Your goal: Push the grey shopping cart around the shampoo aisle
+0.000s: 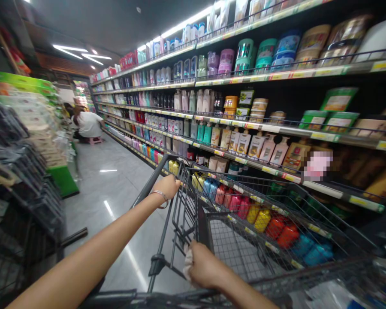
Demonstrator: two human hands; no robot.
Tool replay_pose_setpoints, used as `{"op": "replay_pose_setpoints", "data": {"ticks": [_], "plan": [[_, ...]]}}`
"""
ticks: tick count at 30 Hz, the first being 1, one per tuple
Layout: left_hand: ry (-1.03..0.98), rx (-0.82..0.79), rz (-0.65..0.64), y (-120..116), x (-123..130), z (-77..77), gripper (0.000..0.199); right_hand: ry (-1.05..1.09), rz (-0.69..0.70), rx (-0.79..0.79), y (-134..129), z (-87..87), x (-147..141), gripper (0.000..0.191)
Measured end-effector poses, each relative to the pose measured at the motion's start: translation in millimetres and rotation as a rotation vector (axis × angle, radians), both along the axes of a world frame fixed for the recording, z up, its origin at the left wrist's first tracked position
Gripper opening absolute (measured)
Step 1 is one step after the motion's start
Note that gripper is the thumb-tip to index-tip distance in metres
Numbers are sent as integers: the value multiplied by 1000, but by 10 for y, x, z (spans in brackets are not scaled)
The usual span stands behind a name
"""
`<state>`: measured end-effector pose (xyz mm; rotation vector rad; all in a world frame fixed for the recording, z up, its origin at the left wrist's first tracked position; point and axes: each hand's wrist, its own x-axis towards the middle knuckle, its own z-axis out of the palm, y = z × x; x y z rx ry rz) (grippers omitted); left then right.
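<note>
A dark metal shopping cart (227, 253) with a wire-mesh basket fills the lower middle of the view. My left hand (165, 187), a bracelet on its wrist, is closed around a bar at the cart's far left corner. Closer to me, my right hand (203, 264) makes a fist beside the wires of the folding seat panel. A crumpled whitish piece (188, 262), like tissue or cloth, shows at its fingers. Whether those fingers also grip the cart's wires is hidden.
Long shelves (231, 156) of bottles, jars and tubs line the right side. Packaged goods (35, 124) are stacked on the left above a green base (62, 178). Down the grey-floored aisle (106, 167), a person in white (88, 124) sits on a low pink stool (94, 140).
</note>
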<state>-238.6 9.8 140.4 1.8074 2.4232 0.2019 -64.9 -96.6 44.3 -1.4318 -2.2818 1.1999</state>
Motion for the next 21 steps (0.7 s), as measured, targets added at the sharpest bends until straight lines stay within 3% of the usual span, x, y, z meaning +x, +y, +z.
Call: {"op": "replay_pose_setpoints", "data": {"ticks": [2, 5, 9, 14, 17, 21], "plan": [[-17, 13, -26, 2, -6, -5, 36, -124, 82, -99, 8, 15, 54, 29], [-36, 27, -51, -10, -8, -18, 36, -127, 78, -95, -11, -11, 94, 27], [-48, 29, -59, -46, 21, -34, 36, 140, -48, -52, -55, -15, 101, 31], [-39, 12, -56, -97, 81, -21, 36, 527, -66, -78, -214, 196, 107, 34], [-24, -2, -62, -125, 107, -4, 36, 603, 20, 64, -375, 281, 155, 39], [11, -17, -51, -140, 114, 7, 36, 537, 219, 268, -546, 206, 299, 40]]}}
